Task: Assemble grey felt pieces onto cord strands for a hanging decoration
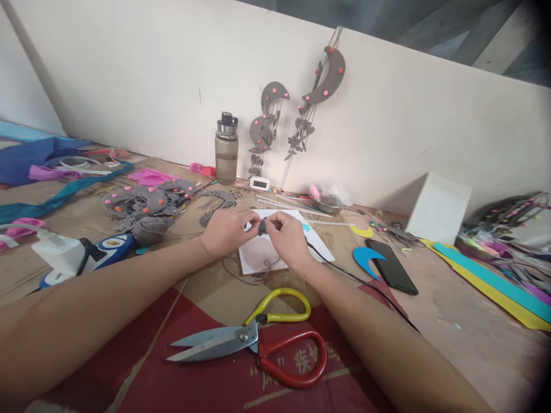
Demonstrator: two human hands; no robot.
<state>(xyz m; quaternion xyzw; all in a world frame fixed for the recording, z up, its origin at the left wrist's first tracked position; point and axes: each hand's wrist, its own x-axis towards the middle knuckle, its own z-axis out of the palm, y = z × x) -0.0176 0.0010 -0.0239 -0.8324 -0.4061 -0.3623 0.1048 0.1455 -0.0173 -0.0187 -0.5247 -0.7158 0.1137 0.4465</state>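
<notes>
My left hand (227, 230) and my right hand (289, 238) meet over a white sheet of paper (258, 255) on the table. Both pinch a small dark grey piece (262, 227) between their fingertips. Grey thread (258, 273) trails from it onto the paper's near edge. Large scissors (258, 339) with one yellow and one red handle lie shut in front of me, between my forearms.
A black phone (394, 267) and a blue crescent cut-out (365, 257) lie to the right. A water bottle (226, 149) stands at the wall, under hanging grey moon ornaments (321, 86). Grey felt pieces (142, 203) and a glue gun (77, 258) sit left; a white box (439, 207) right.
</notes>
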